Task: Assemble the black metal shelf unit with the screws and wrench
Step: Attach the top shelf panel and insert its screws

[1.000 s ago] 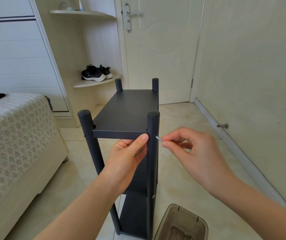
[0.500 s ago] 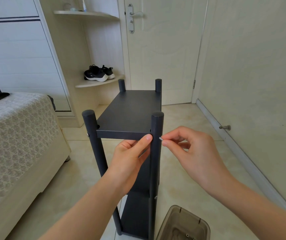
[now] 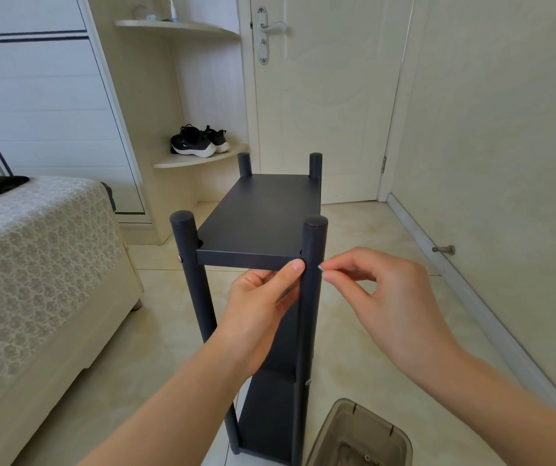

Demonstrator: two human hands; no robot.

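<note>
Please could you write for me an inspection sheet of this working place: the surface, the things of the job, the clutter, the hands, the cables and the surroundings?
Surface: beige tiled floor; the unit stands on it.
Job's things: black shelf unit upright, top shelf between four posts; screw at the side of the near right post; no wrench seen.
Clutter: brown plastic box on the floor by the unit's foot.
Hands: left hand holds the top shelf's front edge; right hand pinches the screw.
Cables: nothing seen.
Surroundings: bed on the left; shoes on a corner shelf; closed door behind.
</note>
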